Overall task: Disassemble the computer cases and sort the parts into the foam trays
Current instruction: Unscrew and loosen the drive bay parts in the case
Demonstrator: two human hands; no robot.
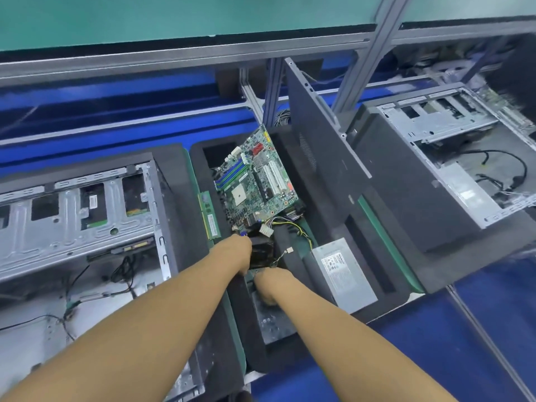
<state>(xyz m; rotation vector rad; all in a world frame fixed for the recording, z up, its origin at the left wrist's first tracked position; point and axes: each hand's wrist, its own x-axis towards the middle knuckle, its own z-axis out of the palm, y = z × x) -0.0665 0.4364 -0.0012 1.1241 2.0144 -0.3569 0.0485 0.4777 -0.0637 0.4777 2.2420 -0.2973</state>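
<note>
Black fan [262, 252] sits in the middle tray [255, 358] below the motherboard [255, 181], left hand [242, 252] gripping its left side, arm outstretched, right hand [268, 287] bent down beside it, fingers hidden, grip unclear.

Two cases [78, 216] [452, 158], one motherboard [255, 181]

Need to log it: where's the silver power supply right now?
Head view, right of centre: the silver power supply lies in the foam tray, just right of the right hand.
</note>
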